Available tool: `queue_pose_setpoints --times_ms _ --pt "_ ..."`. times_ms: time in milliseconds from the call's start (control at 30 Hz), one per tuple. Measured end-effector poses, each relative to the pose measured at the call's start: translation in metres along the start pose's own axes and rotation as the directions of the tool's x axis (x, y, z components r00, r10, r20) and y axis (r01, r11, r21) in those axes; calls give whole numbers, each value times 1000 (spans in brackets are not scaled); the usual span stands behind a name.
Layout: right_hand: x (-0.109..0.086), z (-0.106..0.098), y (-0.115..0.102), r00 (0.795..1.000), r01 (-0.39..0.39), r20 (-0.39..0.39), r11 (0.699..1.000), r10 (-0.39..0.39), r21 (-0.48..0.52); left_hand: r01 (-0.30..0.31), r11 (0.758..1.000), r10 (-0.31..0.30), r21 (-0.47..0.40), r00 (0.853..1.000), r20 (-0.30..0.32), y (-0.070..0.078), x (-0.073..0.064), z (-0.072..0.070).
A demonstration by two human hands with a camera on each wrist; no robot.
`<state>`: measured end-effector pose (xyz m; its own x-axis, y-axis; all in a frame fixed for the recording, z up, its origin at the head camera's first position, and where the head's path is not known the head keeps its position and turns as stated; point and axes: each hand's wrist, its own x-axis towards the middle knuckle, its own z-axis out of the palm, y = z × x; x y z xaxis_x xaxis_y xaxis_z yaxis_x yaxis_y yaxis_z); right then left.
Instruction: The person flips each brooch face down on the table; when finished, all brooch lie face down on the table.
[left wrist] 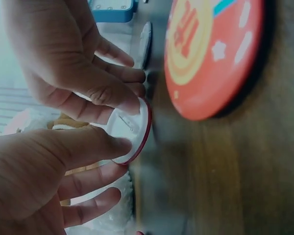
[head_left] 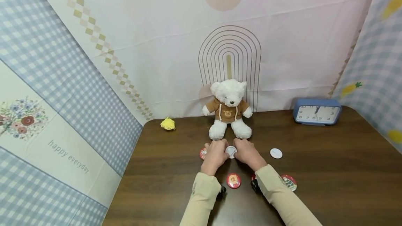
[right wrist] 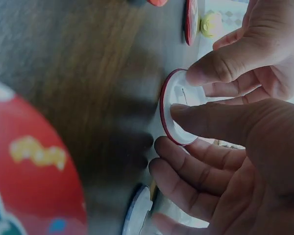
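Between both hands is a round pin-back button badge, its white back and metal pin turned toward me and its rim red. My left hand pinches one side, thumb on the white back and fingers behind the rim. On the opposite side my right hand pinches the same badge, its thumb near the pin. The badge is tilted up, just in front of the teddy bear's feet. A red badge lies beside the left hand, partly hidden by it. Another red badge lies face up between the forearms.
A white teddy bear in a brown hoodie sits against the back wall. Yellow yarn lies at back left, a blue clock stands at back right. A white-backed badge and a red-green badge lie to the right.
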<state>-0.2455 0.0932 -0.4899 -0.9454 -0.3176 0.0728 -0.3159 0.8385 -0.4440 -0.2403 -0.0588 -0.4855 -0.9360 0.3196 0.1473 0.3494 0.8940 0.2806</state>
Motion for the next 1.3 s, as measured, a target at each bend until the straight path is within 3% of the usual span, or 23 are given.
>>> queue_pose_setpoints --times_ms 200,600,800,1100,1300 --pt "1 0 -2 1000 -8 -6 1000 7 -28 7 999 -7 35 1000 -2 2 1 4" --pt "0 2 -6 999 -12 33 999 13 -34 71 996 -76 46 989 130 3 -6 3" --pt "-1 3 -4 1000 16 22 999 -15 -45 60 997 -65 42 991 121 2 -8 4" --pt "-4 -4 0 989 123 -73 990 -127 -63 37 999 -39 21 992 119 1 -11 2" --pt "-5 -8 0 976 160 -149 987 -160 -10 24 1000 -22 -19 995 99 -1 -12 -4"
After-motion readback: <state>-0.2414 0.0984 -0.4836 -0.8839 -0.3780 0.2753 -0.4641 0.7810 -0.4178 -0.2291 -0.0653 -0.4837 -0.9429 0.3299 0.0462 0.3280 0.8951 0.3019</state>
